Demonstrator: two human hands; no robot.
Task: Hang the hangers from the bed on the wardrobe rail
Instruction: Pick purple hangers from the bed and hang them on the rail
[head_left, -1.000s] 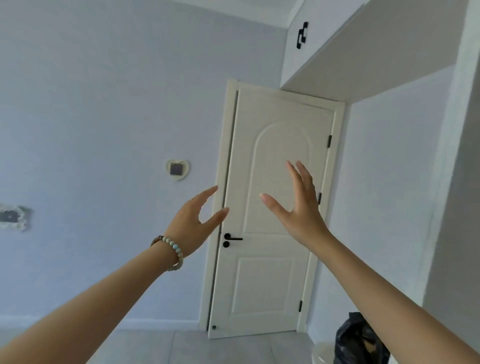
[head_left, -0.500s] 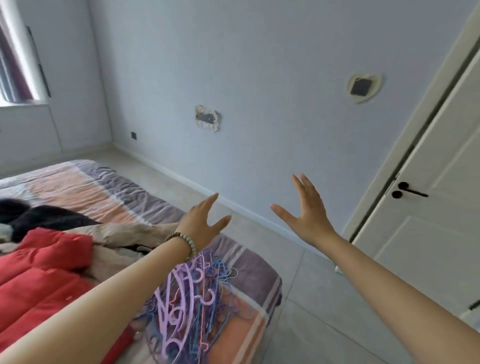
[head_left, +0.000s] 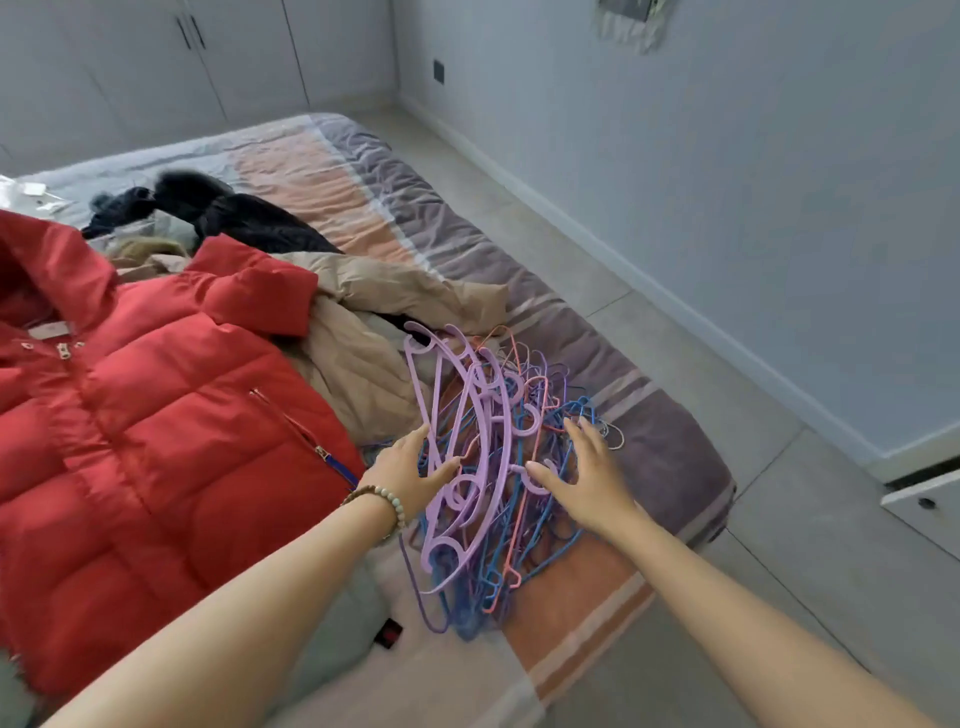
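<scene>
A tangled pile of hangers (head_left: 485, 452), purple, blue and pink, lies on the striped bed (head_left: 644, 426) near its right edge. My left hand (head_left: 410, 467), with a bead bracelet on the wrist, reaches over the pile's left side with fingers spread, thumb touching a wide purple hanger. My right hand (head_left: 587, 467) hovers over the right side of the pile, fingers straight and spread, holding nothing. No wardrobe rail is in view.
A red padded jacket (head_left: 145, 415), a beige coat (head_left: 363, 332) and dark clothes (head_left: 239, 218) cover the bed's left part. Grey cupboard doors (head_left: 156, 62) stand behind the bed. Tiled floor (head_left: 727, 322) runs along the wall at right; a white drawer (head_left: 924, 499) sticks out there.
The view has swung from the door down to the bed. Both hands have come down onto the pile of hangers, still spread.
</scene>
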